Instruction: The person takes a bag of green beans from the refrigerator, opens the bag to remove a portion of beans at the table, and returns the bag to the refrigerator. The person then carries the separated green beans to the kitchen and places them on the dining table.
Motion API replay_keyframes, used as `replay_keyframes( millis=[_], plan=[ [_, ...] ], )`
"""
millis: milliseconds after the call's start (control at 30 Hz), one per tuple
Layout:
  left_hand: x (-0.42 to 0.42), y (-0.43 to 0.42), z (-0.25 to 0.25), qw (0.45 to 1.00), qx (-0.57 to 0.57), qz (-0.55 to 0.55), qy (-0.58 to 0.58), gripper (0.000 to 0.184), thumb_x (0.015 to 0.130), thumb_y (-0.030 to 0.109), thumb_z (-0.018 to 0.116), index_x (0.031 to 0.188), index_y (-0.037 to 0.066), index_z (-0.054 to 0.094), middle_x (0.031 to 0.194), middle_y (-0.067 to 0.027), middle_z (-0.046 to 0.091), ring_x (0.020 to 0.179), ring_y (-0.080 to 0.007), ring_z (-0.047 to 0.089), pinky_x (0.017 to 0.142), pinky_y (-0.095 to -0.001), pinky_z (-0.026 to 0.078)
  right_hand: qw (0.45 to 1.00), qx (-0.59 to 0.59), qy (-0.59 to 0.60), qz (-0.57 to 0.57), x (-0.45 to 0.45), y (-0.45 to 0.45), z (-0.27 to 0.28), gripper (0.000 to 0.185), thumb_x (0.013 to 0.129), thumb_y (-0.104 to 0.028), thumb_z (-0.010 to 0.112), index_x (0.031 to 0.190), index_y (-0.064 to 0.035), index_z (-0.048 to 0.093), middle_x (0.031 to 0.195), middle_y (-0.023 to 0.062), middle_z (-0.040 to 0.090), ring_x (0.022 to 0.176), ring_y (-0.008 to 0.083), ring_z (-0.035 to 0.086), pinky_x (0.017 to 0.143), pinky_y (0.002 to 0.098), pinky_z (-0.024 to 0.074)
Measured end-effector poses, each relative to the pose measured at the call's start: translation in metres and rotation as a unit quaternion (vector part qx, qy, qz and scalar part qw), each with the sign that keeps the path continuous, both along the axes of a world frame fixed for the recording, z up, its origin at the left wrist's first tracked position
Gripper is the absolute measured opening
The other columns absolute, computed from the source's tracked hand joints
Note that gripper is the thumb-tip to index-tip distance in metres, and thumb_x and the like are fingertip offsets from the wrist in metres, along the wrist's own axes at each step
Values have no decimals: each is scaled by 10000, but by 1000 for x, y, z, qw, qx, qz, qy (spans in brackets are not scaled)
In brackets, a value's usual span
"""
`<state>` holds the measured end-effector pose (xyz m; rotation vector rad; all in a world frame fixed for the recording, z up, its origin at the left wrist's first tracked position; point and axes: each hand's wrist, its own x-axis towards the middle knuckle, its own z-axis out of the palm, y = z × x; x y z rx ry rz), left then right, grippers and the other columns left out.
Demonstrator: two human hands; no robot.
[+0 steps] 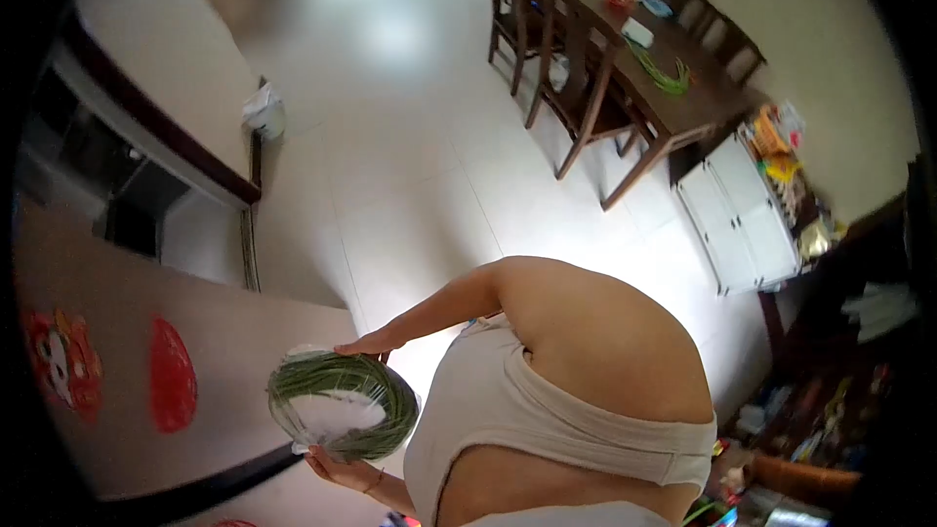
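Note:
A round coil of long green stems (395, 405), wrapped in clear plastic around a pale centre, is held out in front of the body at the lower left. My right hand (337, 466) grips its lower edge, thumb and fingers at the plastic. At the upper edge, my left hand (369, 344) rests against the coil with its fingers along the rim; the fingertips are partly hidden. Both hands touch the bundle from opposite sides.
A dark wooden table (703, 98) with chairs (586, 88) carries more green stems (669, 78). A white cabinet (737, 215) stands beside it. A white bag (264, 112) sits by the doorway. Red decorations (173, 376) are on the left wall.

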<state>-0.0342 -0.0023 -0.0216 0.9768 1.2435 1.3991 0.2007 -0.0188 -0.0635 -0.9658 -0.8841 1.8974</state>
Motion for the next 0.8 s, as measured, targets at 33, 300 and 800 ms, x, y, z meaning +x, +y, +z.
replay_keyframes(
  millis=[33, 300, 800],
  plan=[
    [1, 6, -1, 1000, 12, -1, 2, 357, 825, 222, 521, 1095, -4, 467, 1108, -129, 471, 996, -257, 465, 856, -416, 375, 1000, -4, -27, 0, 2, 7, -5, 709, 810, -619, 295, 1191, -39, 437, 1147, 144, 495, 1040, 273, 482, 909, 405, 353],
    [-11, 36, 7, 984, 104, -108, 94, 241, 822, 218, 522, 970, 31, 489, 1006, -109, 493, 906, -238, 490, 782, -385, 409, 963, 15, -267, 23, 36, 60, -5, 694, 836, -600, 223, 1128, -33, 496, 1065, 158, 537, 963, 281, 517, 869, 406, 381],
    [59, 38, 63, 949, 172, -128, 232, 135, 747, 68, 596, 779, 30, 470, 772, -41, 451, 810, -191, 433, 745, -314, 358, 734, 617, -282, -33, 20, 82, 129, 201, 799, -152, 539, 981, -68, 555, 1003, 71, 524, 948, 236, 485, 802, 370, 397]
  ],
)
